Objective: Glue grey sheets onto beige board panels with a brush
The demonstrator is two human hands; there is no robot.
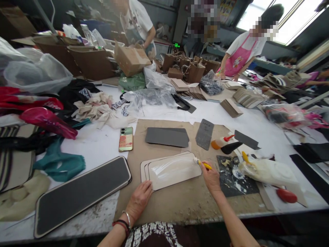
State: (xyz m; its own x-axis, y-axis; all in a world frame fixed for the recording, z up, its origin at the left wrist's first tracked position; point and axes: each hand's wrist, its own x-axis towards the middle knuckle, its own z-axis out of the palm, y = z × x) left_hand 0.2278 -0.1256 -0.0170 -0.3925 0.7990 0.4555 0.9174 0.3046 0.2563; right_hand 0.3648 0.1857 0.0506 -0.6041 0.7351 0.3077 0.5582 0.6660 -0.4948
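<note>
My right hand (211, 176) is closed around a small yellow-handled brush (205, 165). The brush's whitish tip touches the right end of a cream rounded panel (177, 171), where wet white streaks run along the surface. My left hand (141, 196) lies with its fingers stretched out, fingertips resting on that panel's lower left corner. Similar dark-edged panels fan out beneath it to the left. Right of my right hand, a dark board (238, 187) is smeared with white paste. An open-looking bag of pale paste (269, 171) lies beside it, with a yellow-handled tool (246, 159) on top.
Brown cardboard (136, 206) covers the work spot. Dark grey boards (167, 137), a phone (125, 139) and a bottle with a red tip (221, 141) lie around. Long dark panels (84, 193) are stacked left. A red object (286, 195) sits near the right edge. Two people stand across the table.
</note>
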